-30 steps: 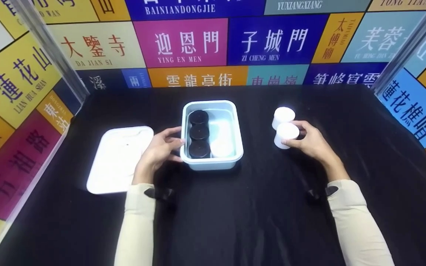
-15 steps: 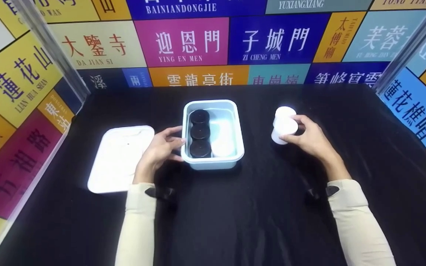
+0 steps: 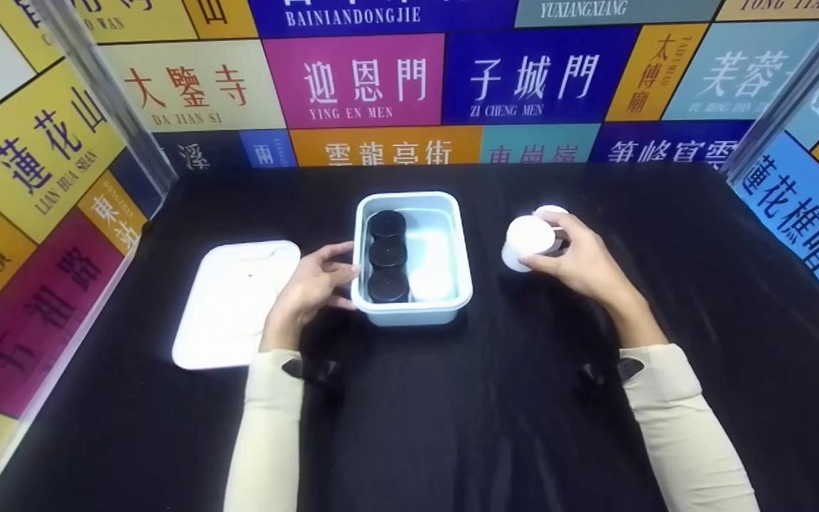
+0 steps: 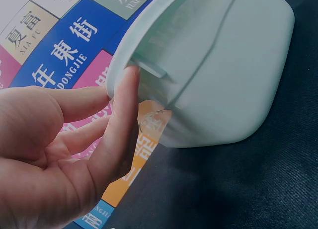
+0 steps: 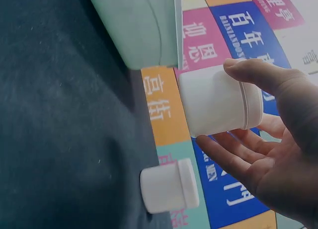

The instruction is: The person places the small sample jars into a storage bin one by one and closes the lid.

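Observation:
My right hand (image 3: pixel 587 259) grips a white lidded jar (image 3: pixel 529 238), thumb on one side and fingers on the other. In the right wrist view this jar (image 5: pixel 213 100) is clear of the black table surface. A second white jar (image 5: pixel 169 187) stands on the table behind it, mostly hidden by the right hand in the head view. At the left side of a pale green rectangular container (image 3: pixel 409 316), my left hand (image 3: pixel 310 288) holds the rim with thumb and fingers. Inside, three black-topped jars (image 3: pixel 387 252) stand in a row along the left wall, and a white one (image 3: pixel 431 281) stands at front right.
A white flat lid (image 3: pixel 228 306) lies on the black cloth (image 3: pixel 452 412) left of the container, partly behind the left hand. Panels (image 3: pixel 356 82) with printed signs rise at the back and both sides. Metal posts (image 3: pixel 783 92) stand at the back corners.
My right hand has lifted one white jar and moved it left, away from the other white jar. My left hand stays at the container's rim.

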### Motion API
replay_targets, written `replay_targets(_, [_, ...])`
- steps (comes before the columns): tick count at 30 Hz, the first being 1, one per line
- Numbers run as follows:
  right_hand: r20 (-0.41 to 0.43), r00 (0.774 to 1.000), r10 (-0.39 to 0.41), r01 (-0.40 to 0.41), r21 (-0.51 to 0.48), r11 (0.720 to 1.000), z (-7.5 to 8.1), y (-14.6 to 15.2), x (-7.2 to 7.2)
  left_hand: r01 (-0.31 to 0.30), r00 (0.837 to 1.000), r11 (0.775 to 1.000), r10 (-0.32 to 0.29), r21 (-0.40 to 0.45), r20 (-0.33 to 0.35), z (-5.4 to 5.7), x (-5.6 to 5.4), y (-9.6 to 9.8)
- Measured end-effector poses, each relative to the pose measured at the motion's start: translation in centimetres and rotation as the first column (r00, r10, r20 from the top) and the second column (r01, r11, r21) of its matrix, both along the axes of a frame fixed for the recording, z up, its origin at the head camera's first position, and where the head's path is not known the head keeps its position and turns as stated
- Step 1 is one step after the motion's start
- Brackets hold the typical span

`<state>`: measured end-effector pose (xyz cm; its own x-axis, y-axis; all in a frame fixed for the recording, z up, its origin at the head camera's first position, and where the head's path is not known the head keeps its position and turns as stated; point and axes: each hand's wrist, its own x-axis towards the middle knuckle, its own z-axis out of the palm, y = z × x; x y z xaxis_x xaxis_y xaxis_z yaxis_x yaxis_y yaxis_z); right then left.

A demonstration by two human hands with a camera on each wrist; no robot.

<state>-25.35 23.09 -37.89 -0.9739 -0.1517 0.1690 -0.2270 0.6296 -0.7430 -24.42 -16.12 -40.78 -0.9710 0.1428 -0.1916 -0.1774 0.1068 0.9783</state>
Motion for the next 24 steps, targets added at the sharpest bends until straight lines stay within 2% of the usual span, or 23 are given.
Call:
replay_targets(8, [-0.042, 0.998, 0.045, -0.042, 0.070, 0.997, 1.5, -2.1, -0.7, 0.000, 1.000, 1.000, 0.000, 0.005, 0.002, -0.1, -0.1, 0.0])
replay_targets(13, [-0.061, 0.992, 0.109, -0.101, 0.127, 0.987, 2.6, -3.8, -1.0, -0.002, 1.000, 1.000, 0.002, 0.008, -0.001, -0.2, 0.0, -0.2])
replay_targets(24, [-0.016, 0.975, 0.220, -0.214, 0.186, 0.959, 4.9, -6.9, -1.9, -0.007, 1.000, 1.000, 0.007, -0.007, 0.010, -0.2, 0.0, 0.0])
